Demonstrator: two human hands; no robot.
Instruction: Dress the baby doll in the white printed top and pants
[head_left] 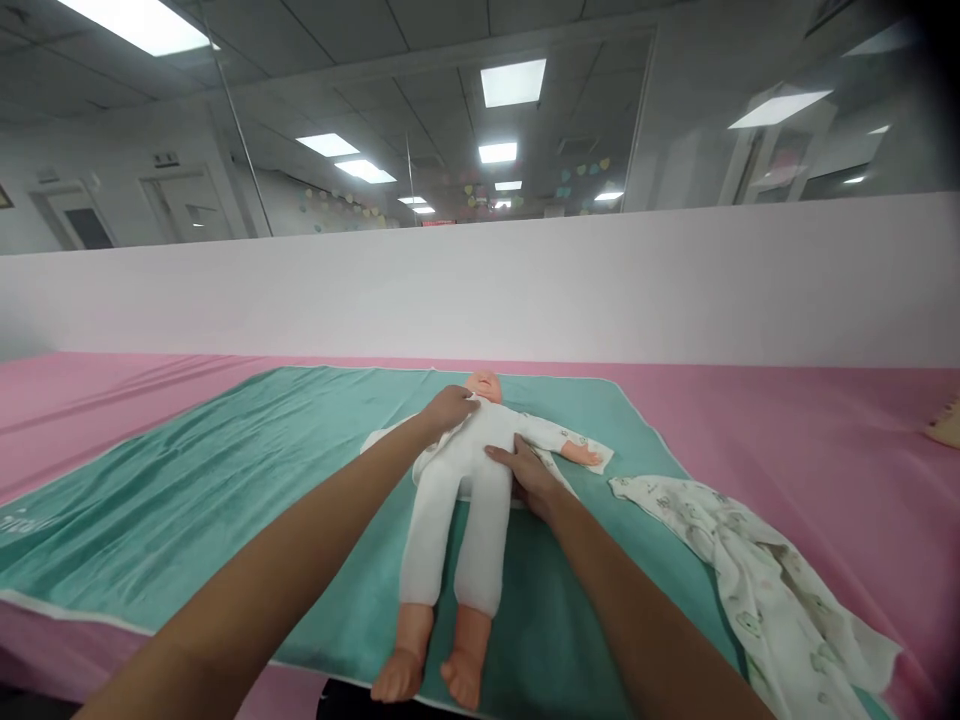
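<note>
A baby doll [476,450] with a white cloth body lies on its back on a green sheet [330,520], its bare feet toward me. A printed white baby shirt [544,432] covers the doll's arm on the right side, and part of it lies spread beneath the body. My left hand [450,408] is closed at the doll's upper chest near the neck, with its fingertips on white cloth. My right hand [531,472] grips the doll's side at the waist, thumb on the belly; its other fingers are partly hidden.
Printed baby pants [765,580] lie crumpled at the right edge of the sheet. Pink cloth [795,430] extends under and around it. A low white wall [480,290] stands behind, with glass above. A pale object [943,424] shows at the far right edge.
</note>
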